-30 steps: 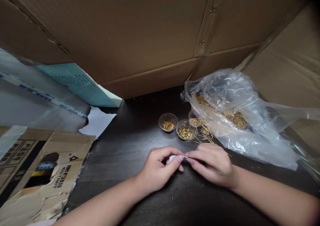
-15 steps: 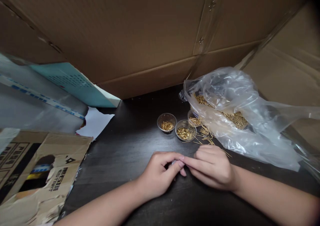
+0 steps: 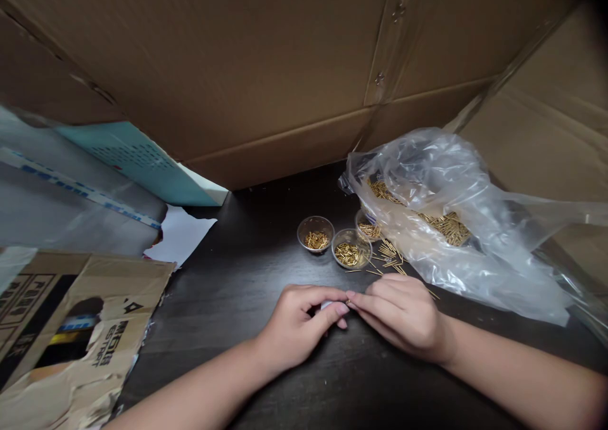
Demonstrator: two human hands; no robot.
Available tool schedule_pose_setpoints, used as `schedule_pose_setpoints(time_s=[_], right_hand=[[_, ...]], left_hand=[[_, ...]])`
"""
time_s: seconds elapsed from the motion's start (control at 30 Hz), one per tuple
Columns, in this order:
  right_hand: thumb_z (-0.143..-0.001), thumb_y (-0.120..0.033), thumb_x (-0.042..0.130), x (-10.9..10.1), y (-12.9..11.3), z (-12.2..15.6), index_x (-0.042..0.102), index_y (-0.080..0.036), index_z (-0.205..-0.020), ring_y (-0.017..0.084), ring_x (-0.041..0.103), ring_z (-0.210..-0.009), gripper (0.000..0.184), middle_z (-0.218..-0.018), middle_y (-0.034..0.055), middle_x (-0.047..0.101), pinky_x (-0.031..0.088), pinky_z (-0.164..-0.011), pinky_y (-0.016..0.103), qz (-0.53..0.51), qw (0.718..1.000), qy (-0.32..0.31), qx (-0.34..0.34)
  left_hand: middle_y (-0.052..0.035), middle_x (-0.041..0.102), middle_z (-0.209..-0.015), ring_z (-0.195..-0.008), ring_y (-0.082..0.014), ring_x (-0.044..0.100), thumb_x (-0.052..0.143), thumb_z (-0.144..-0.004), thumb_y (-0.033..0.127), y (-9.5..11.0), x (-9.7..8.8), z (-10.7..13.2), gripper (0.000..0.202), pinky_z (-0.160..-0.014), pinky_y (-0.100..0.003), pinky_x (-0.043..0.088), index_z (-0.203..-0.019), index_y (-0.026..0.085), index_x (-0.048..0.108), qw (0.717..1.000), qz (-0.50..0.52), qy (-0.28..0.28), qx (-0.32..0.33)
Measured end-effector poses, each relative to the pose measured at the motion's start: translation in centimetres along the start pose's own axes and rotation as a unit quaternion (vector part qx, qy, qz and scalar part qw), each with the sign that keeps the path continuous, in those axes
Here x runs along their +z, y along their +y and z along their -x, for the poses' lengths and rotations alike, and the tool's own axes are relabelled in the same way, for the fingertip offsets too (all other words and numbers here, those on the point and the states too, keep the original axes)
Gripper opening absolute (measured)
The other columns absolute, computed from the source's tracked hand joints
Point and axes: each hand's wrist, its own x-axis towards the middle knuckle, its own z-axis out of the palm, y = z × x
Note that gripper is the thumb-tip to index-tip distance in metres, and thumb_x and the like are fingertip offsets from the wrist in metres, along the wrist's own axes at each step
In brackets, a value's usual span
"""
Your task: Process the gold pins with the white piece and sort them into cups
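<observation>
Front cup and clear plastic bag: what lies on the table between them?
In the head view, loose gold pins lie between the front cup and the bag.

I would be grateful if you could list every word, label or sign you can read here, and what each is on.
"ESTART", on the torn cardboard box; a letter before it may be lost.
A black triangular logo, same box.
Chinese characters, same box: too blurred to quote.
Rows of small print on the teal box: too small to read.
Blue markings on the blue-and-white tape: too blurred.
</observation>
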Motion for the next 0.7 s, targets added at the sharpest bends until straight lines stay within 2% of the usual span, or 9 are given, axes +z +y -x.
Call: schedule_pose_setpoints(time_s=[0.1,0.2,0.37,0.47,0.6,0.7], right_hand=[[-0.097,-0.010,0.059,0.0,-0.1,-0.2,0.071,-0.010,-0.098,0.015,0.047,-0.057,0.012,-0.063,0.0018,0.058,0.033,-0.054,0.031,0.035,0.999,-0.022,-0.020],[-0.100,-0.012,0.055,0.1,0.0,-0.2,0.071,-0.011,-0.095,0.015,0.047,-0.057,0.016,-0.063,0.0012,0.055,0.034,-0.055,0.031,0.028,0.999,-0.037,-0.019],[-0.099,-0.016,0.059,0.3,0.2,-0.2,0.066,-0.014,-0.115,0.015,0.053,-0.062,0.018,-0.074,0.0023,0.059,0.041,-0.057,0.028,-0.074,0.995,-0.043,0.060],[-0.097,-0.010,0.053,0.1,0.2,-0.4,0.062,-0.013,-0.118,0.016,0.057,-0.068,0.023,-0.081,0.0053,0.062,0.048,-0.061,0.028,-0.136,0.987,-0.036,0.082],[-0.093,-0.001,0.044,-0.1,0.0,0.0,0.051,-0.010,-0.139,0.020,0.063,-0.089,0.047,-0.100,0.0131,0.064,0.057,-0.074,0.033,-0.204,0.976,0.011,0.073],[-0.093,0.003,0.044,0.3,-0.1,0.8,0.041,-0.015,-0.150,0.019,0.064,-0.092,0.060,-0.108,0.0128,0.066,0.060,-0.080,0.034,-0.221,0.972,0.034,0.077]], left_hand=[[-0.0069,0.077,-0.069,-0.056,-0.0126,0.065,0.063,-0.096,0.029,0.2,-0.1,-0.2,0.024,-0.054,-0.020,0.049,-0.101,0.013,0.080,0.999,-0.048,0.001,0.011],[-0.0063,0.077,-0.068,-0.055,-0.0120,0.064,0.062,-0.096,0.031,0.3,-0.2,-0.3,0.025,-0.054,-0.020,0.049,-0.094,0.013,0.080,0.998,-0.064,-0.004,-0.018],[-0.0083,0.075,-0.069,-0.049,-0.0098,0.060,0.061,-0.095,0.038,0.4,-0.3,-0.5,0.032,-0.045,-0.017,0.044,-0.094,0.010,0.079,0.994,0.042,-0.021,-0.098],[-0.0082,0.074,-0.067,-0.048,-0.0090,0.060,0.063,-0.093,0.038,0.5,-0.3,-0.6,0.032,-0.043,-0.016,0.041,-0.093,0.009,0.077,0.992,0.058,-0.014,-0.114],[-0.0078,0.073,-0.065,-0.047,-0.0092,0.060,0.065,-0.092,0.041,0.4,-0.3,-0.6,0.034,-0.042,-0.015,0.040,-0.090,0.009,0.074,0.990,0.071,0.004,-0.119],[-0.0072,0.072,-0.065,-0.047,-0.0092,0.060,0.066,-0.091,0.043,0.4,-0.4,-0.7,0.035,-0.041,-0.015,0.039,-0.088,0.009,0.073,0.988,0.086,0.012,-0.125]])
